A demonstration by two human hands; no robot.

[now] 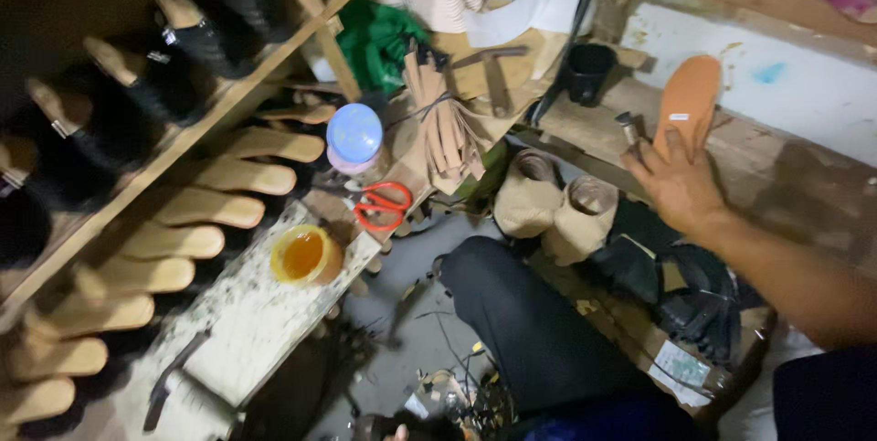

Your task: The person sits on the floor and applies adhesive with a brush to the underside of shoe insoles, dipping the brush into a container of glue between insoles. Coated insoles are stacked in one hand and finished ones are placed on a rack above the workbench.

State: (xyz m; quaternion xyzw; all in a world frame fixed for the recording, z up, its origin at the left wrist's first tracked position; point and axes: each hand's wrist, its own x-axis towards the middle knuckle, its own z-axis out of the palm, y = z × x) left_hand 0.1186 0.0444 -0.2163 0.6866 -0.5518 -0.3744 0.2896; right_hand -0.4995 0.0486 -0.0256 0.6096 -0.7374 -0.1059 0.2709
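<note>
Right hand (678, 187) gripping orange insole (690, 103)

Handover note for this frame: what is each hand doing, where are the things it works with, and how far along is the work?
Right hand: raised at the right-hand bench, holding an orange insole upright; a small metal tool sits by the thumb, grip unclear.
Left hand: not in view.
Nearby: red-handled scissors and a yellow glue pot on the low white board; wooden lasts racked at left.
Done: insole picked up.
Left: the insole looks bare and is not yet on any last.
</note>
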